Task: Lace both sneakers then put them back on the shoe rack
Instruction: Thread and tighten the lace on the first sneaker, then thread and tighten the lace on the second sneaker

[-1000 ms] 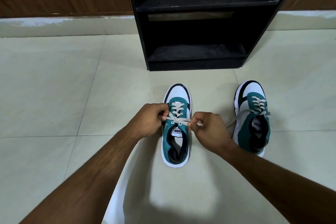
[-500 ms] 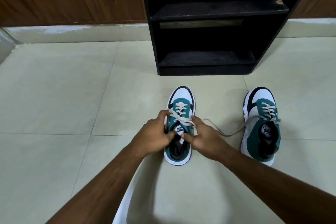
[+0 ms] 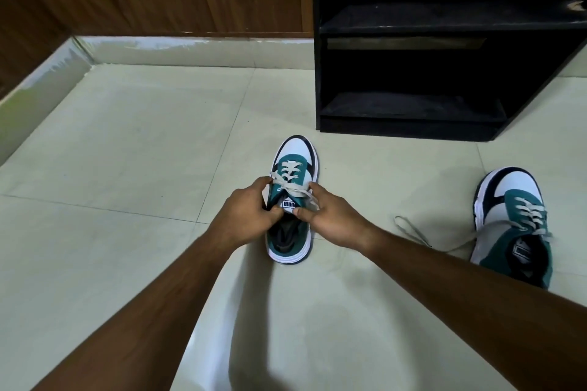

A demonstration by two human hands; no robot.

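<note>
Two teal-and-white sneakers stand on the tiled floor (image 3: 127, 143). The near sneaker (image 3: 293, 200) sits at the centre of the frame, toe pointing up the frame toward the black shoe rack (image 3: 444, 73) in the upper right. The other sneaker (image 3: 514, 225) stands at the right edge, well apart from the first, with a loose lace (image 3: 413, 230) trailing out to its left across the floor. Both rack shelves look bare.

The near sneaker should be light and easy to shift, its sole stiff and its upper soft enough to give under a pinch. Its flat lace (image 3: 293, 189) is limp and probably a little slippery, so it will hold tension only while it is pinched. The sensible places to hold are the lace ends close to the eyelets for threading, and later the heel or collar for lifting the shoe to the rack.

Both forearms reach in from the bottom of the frame and converge on the shoe's throat. The left hand (image 3: 251, 216) is curled against the left side of the tongue, its fingers (image 3: 273, 212) bent and pressed in at the tongue's edge. The right hand (image 3: 330, 216) mirrors it on the right side, thumb tucked near the tongue label and fingers closed over the lace strand that crosses there. Whether the left fingers actually hold lace or only the tongue cannot be told.
</note>
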